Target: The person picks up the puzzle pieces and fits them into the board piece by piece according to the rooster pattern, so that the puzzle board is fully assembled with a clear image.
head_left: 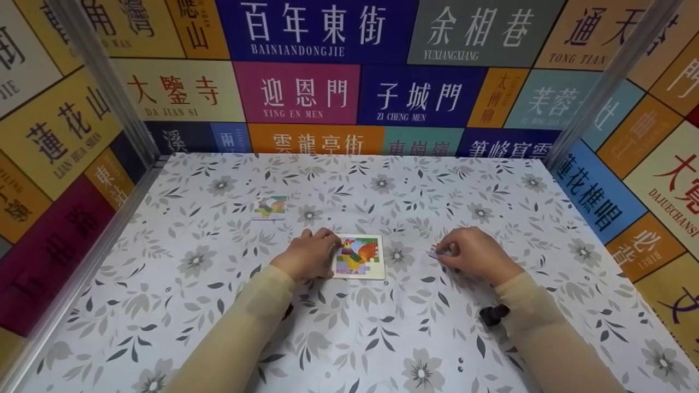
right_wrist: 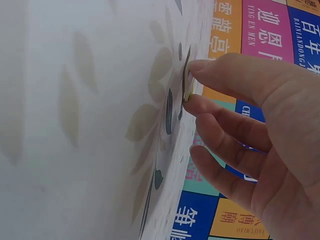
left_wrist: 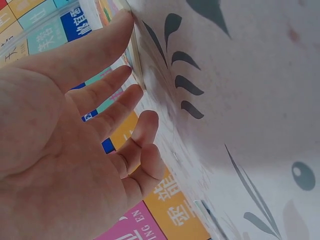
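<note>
A small jigsaw board (head_left: pixel 377 271) with a colourful rooster picture lies flat on the table, its lower right corner showing bare pale backing. My left hand (head_left: pixel 307 254) holds it at the left side, fingertips at the upper left corner and thumb near the lower edge. In the left wrist view, the thumb and two fingertips meet the board's edge (left_wrist: pixel 135 56), and the other fingers curl loosely. To the right of the board, my right hand (head_left: pixel 476 252) pinches a small jigsaw piece (head_left: pixel 434 254) between thumb and index finger, close over the table. The piece (right_wrist: pixel 187 84) appears edge-on in the right wrist view.
Farther back and left lies another small rooster jigsaw picture (head_left: pixel 269 208) with an uneven upper left edge. A floral white cloth (head_left: pixel 420 327) covers the table. Panels with printed signs (head_left: pixel 306 93) stand along the back and both sides.
</note>
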### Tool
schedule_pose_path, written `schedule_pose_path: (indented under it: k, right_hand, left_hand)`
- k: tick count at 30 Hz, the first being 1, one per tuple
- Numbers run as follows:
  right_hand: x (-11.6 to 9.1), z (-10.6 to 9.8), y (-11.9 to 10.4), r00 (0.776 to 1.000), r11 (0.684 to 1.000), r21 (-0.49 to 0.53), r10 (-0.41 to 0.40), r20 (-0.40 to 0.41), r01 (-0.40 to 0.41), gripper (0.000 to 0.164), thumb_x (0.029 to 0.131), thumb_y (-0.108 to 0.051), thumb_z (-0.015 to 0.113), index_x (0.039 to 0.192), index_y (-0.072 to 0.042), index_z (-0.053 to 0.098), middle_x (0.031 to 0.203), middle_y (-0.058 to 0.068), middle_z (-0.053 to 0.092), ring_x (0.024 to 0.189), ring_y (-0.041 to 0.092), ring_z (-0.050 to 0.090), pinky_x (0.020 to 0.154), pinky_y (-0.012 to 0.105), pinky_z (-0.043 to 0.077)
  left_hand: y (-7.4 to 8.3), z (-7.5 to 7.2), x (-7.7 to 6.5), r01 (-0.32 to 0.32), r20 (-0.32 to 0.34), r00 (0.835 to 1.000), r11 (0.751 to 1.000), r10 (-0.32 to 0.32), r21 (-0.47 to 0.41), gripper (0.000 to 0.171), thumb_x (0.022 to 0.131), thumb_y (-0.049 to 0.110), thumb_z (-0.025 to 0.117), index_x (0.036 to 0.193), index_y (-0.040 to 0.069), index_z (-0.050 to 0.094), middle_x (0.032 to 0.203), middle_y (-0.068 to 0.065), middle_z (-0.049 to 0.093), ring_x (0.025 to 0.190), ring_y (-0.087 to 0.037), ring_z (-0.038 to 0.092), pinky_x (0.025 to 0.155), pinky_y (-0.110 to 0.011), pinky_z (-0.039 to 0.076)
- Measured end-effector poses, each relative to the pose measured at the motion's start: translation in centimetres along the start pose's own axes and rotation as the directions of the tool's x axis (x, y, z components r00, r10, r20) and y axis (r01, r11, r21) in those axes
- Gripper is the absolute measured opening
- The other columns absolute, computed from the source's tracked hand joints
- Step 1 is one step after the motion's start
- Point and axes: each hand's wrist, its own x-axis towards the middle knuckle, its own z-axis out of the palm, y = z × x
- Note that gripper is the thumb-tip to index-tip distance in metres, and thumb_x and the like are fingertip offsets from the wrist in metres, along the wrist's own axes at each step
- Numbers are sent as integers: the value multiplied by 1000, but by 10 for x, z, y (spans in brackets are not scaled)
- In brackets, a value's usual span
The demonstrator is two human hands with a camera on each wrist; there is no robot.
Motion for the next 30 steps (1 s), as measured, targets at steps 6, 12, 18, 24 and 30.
schedule_pose_path:
  k: [6,12,18,24,30]
  right_hand:
    - [-2,8,-6,999,999,-29,-42,-22,42,15,82,-19,86,95,-15,83,87,0,76,72,17,60,65,31,46]
    - [2,11,-18,998,997,-34,-66,-26,65,12,84,-18,84,95,-15,83,89,-1,77,73,16,61,67,31,47]
    - [4,12,-30,995,995,-33,-99,-27,98,11,84,-21,83,95,-19,83,93,-5,76,75,17,63,66,30,48]
    - [7,17,-41,988,988,-48,-147,-38,145,11,82,-23,84,93,-21,84,93,-7,77,81,17,67,72,35,53]
    - [13,19,-54,983,984,-10,-180,-27,180,12,83,-22,85,94,-20,84,94,-6,78,84,18,69,75,36,53]
  left_hand:
    - [0,7,1,7,18,1000,1000,-7,-10,63,87,23,84,144,18,56,153,-6,49,127,-34,47,110,-53,42]
    - [0,2,0,20,20,1000,1000,-20,-15,64,87,23,84,144,19,56,154,-5,48,129,-33,46,112,-53,40]
    - [0,-2,-1,-7,-24,1000,1000,7,3,62,86,22,85,142,17,57,151,-7,49,125,-36,47,107,-55,42]
    - [-1,-1,-1,-12,-31,999,1000,12,10,61,87,22,83,142,17,57,151,-7,50,125,-36,48,107,-55,43]
    - [0,-1,-2,14,-9,1000,1000,-14,-10,62,88,22,83,143,18,57,153,-5,49,127,-33,47,111,-53,41]
